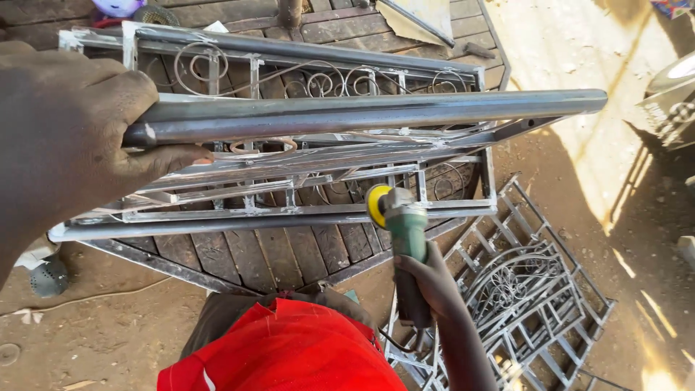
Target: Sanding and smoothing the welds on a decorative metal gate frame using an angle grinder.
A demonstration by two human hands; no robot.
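Gripping a long steel pipe (362, 114) near its end, the left hand (65, 137) has its fingers clamped around it; the pipe lies across a scrolled metal frame (289, 195) on a wooden platform (275, 250). The right hand (427, 279) is wrapped tight on a green angle grinder (402, 217), its yellow disc just beside the frame's lower rail. More grilles (521, 289) lie on the dirt.

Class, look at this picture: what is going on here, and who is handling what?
A person in a red top is doing metalwork outdoors. The left hand grips a long round steel tube lying along the top of a metal frame with scrollwork, which rests on a wooden platform. The right hand holds a green angle grinder, its yellow disc next to the frame's lower rail. More ornamental grilles lie on the dirt ground to the right.
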